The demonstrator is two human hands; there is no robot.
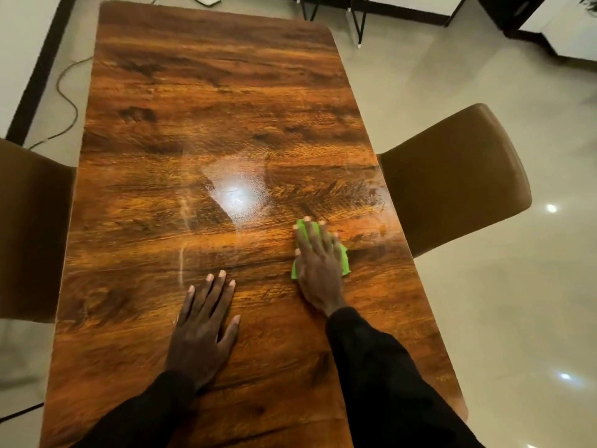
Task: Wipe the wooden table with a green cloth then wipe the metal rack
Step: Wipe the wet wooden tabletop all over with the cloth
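Note:
A long wooden table (200, 108) with dark grain fills the head view. Right of its middle lies a small green cloth (345, 257), mostly covered by my right hand (318, 263), which presses flat on it with straight fingers. My left hand (205, 328) rests flat on the bare wood nearer to me, fingers spread. Wet streaks and a bright light reflection show on the tabletop just left of the cloth. Thin black metal legs (360, 17), perhaps of the rack, stand on the floor beyond the table's far right corner.
A brown chair (452, 179) is tucked against the table's right edge and another brown chair (29, 227) against its left edge. A cable (69, 101) runs over the pale tiled floor at the left. Dark furniture stands at the far right.

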